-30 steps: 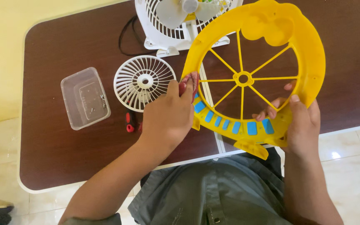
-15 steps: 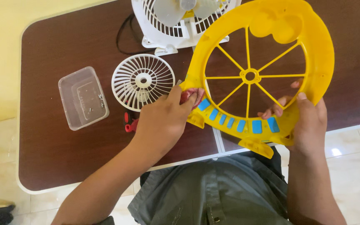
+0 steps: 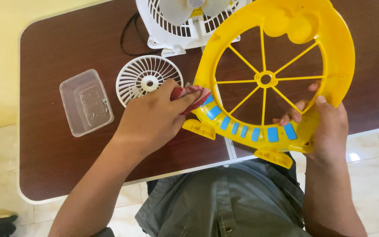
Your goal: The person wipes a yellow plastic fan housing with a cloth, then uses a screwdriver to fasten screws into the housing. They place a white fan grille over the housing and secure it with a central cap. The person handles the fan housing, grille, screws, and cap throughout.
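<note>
In the head view, a large yellow wheel frame (image 3: 281,74) with thin spokes and a row of blue rungs along its near inner rim is held tilted above the right part of the dark brown counter (image 3: 58,149). The right hand (image 3: 327,127) is clamped on the near right rim, thumb over the outer face and fingers (image 3: 292,115) curled through the opening from behind. The left hand (image 3: 154,116) is pressed against the near left rim, its fingers closed together on a bunched red cloth (image 3: 191,94) that touches the yellow plastic just beside the first blue rungs. The step in hand is judged to be wiping of the frame's rim with the cloth; the next move is judged to call for the cloth being drawn along the rim while the frame is steadied or turned by the right hand. The left forearm is stretched from the near left across the counter edge, wrist bent slightly inward; the right forearm rises steeply from the near right. On the counter, a round white fan grille (image 3: 148,81) lies just left of the cloth, a clear plastic box (image 3: 85,102) sits further left, and a white fan body (image 3: 185,19) with a black cord (image 3: 126,44) stands at the far edge.
</note>
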